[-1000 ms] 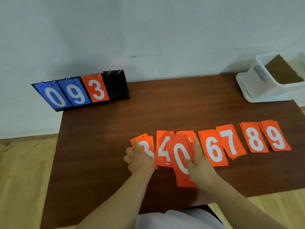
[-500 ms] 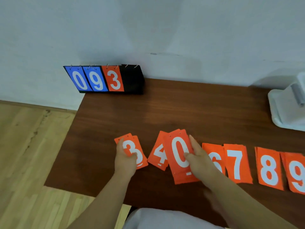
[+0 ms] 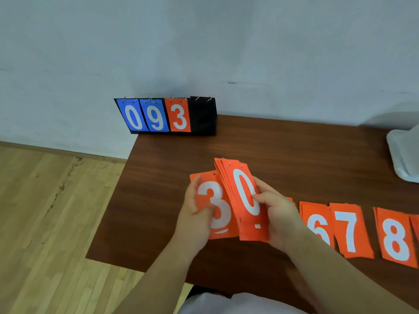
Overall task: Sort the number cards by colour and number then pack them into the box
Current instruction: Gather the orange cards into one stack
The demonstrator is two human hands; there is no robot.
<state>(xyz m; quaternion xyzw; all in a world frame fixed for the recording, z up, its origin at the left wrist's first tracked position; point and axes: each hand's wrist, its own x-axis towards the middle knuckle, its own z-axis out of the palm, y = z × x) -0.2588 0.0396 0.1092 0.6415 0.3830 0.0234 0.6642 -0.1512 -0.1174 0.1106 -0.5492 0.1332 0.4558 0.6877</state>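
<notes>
Lifted: left hand (image 3: 193,215) grips 3 stack (image 3: 217,193), right hand (image 3: 281,214) 0 stack (image 3: 246,191) (tops pointing away).

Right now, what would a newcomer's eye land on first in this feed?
Mid-frame, the right hand grips a fanned orange stack topped by 0 while the left hand holds an orange 3 card beside it. Orange 6, 7 and 8 cards lie in a row to their right, and a flip scoreboard reading 0 9 3 stands at the far left corner of the table.

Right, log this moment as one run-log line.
left hand: grips 3 cards | right hand: grips 0 stack | other piles: on table
</notes>
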